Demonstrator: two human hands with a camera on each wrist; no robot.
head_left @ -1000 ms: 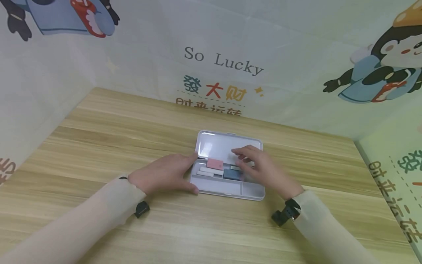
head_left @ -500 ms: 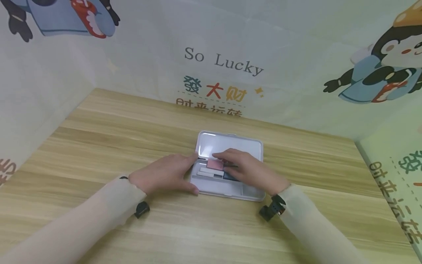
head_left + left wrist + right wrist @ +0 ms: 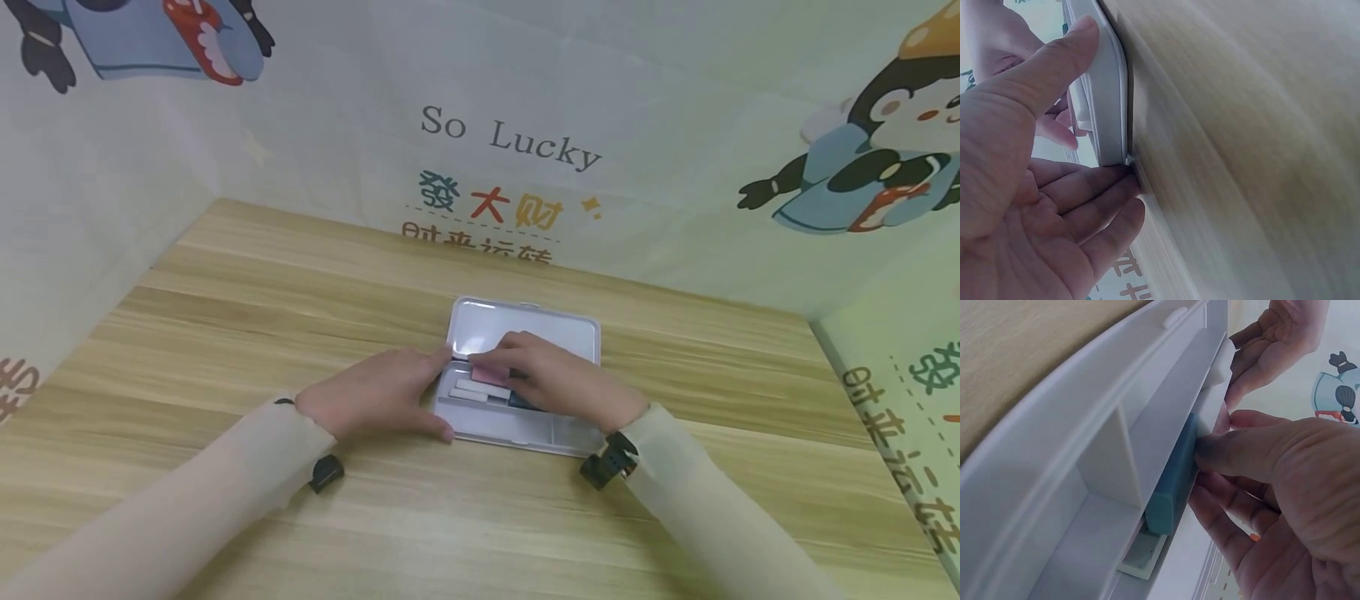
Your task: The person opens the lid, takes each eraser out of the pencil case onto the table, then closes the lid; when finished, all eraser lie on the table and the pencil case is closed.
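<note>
A white pencil case lies with its lid folded back on the table. My left hand holds its left end, the thumb on the front edge and the fingers against the end wall. Over the case, my right hand pinches a pink block in the rear compartment between thumb and curled fingers. White pieces sit just in front of the pink one. In the right wrist view, a teal block rests beside the right thumb, partly hidden in the head view.
A divider splits the front compartment. The wooden table extends around the case. A printed cloth with cartoon figures and lettering closes off the back and sides.
My right hand has moved left from above the teal block to the pink block, and its fingers have closed round that block. My left hand keeps its place on the case.
</note>
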